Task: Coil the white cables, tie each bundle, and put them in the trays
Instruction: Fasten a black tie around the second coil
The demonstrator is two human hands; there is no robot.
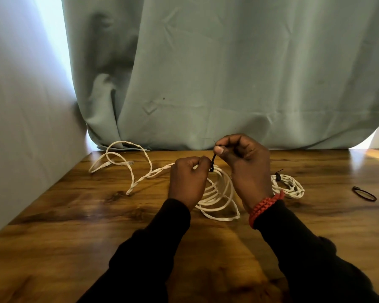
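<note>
Two bare hands meet over a glossy brown wooden table (74, 226), and from my remote seat I watch them through the head camera. My left hand (187, 180), in a black sleeve, has its fingers curled round the top of a loosely wound coil of white cable (220, 197) that hangs from the grip down to the tabletop between both wrists. My right hand (243, 158), wearing a braided red wristband (265, 206), pinches the upper end of a thin black tie strap (212, 164) between thumb and forefinger; the strap runs down to the coil just beside the left knuckles. From the coil a twisted tail of the same cable (140, 178) trails left across the wood and ends in loops with clear plug connectors (127, 163) near the table's back left corner. To the right of my right wrist lies a second, smaller bundle of white cable (290, 186), already bound with a black tie, resting flat on the table. Further right, well apart, a loose black loop tie (364, 194) lies on the wood. A pale green curtain (228, 73) hangs behind the table's far edge
</note>
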